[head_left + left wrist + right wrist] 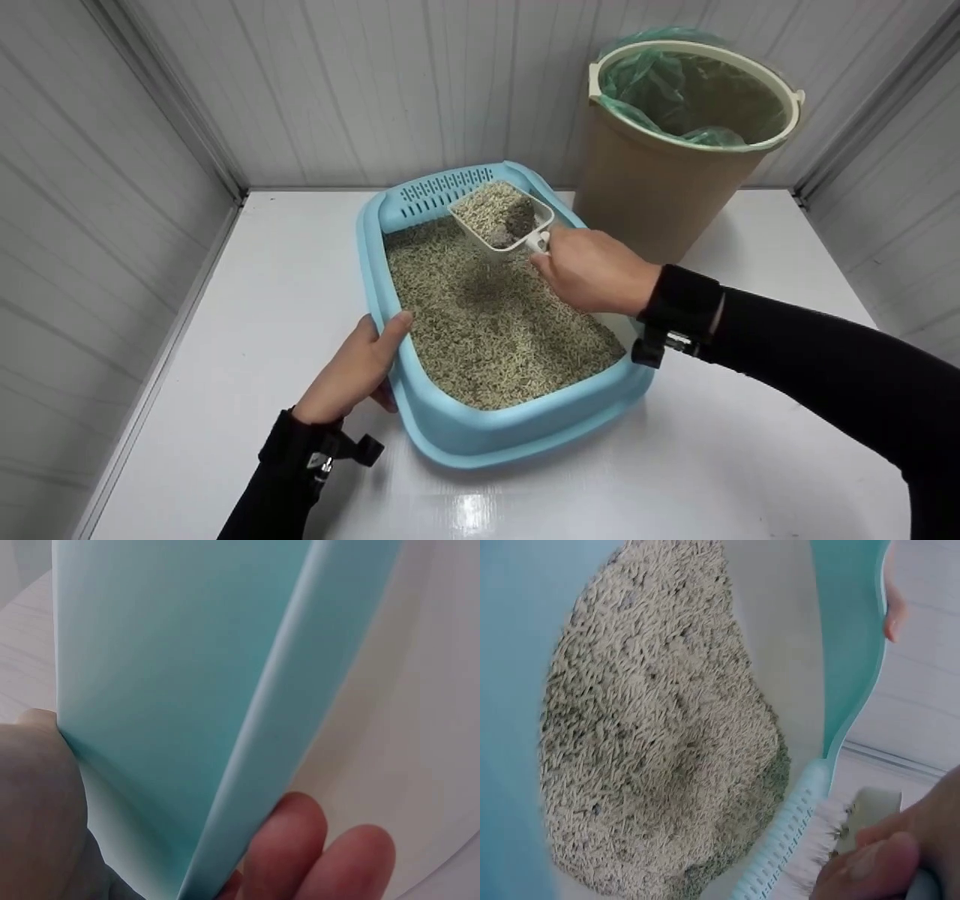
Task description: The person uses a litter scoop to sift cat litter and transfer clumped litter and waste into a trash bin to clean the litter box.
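A light blue litter box (517,431) stands turned at an angle on the white surface, spread with pale pellet litter (517,352). My left hand (352,371) grips its left rim, thumb on top; in the left wrist view the fingers (289,840) reach around the box's edge (262,712). Over the far part of the box my right hand (596,270) holds a white litter scoop (537,241) by its handle. Pellets (484,206) heap in the scoop, with a dark clump (520,217) among them. Blurred grains (817,832) streak below it in the right wrist view.
Behind the box on the right rises a tall tan trash bin (652,180) with a green plastic liner (645,82) over its rim. Ribbed grey wall panels (337,90) enclose the back and sides. The white surface (247,300) extends around the box.
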`<state>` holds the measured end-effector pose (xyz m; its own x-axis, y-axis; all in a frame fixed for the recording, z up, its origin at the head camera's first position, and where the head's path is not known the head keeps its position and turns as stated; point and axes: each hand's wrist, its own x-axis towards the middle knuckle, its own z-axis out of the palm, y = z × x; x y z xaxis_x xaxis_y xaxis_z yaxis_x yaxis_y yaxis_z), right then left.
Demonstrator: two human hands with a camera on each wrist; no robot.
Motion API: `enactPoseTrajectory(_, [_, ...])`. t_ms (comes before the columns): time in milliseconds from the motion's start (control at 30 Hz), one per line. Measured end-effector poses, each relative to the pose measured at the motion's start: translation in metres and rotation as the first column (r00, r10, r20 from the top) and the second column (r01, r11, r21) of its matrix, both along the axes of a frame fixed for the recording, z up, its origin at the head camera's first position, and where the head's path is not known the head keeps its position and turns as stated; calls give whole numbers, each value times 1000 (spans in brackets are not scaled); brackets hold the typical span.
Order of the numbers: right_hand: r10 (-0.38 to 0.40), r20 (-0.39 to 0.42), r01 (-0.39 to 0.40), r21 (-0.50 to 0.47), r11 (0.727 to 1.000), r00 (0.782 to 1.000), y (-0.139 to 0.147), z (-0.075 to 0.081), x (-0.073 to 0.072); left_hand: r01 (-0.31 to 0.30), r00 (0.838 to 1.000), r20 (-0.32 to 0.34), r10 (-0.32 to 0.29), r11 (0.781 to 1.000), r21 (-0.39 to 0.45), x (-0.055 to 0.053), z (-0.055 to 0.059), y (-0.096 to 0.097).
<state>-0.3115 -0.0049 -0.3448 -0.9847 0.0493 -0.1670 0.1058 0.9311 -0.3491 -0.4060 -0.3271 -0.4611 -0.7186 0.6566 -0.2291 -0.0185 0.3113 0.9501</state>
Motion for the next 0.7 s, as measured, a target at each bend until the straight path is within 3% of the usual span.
enactPoseTrajectory(267, [-29, 31, 30, -23, 999, 999, 2, 2, 2, -1, 1000, -8, 1, 1000, -6, 0, 1, 1])
enactPoseTrajectory(700, [-23, 0, 23, -5, 1000, 1000, 5, 3, 6, -3, 1000, -15, 3, 1000, -5, -1, -2, 1])
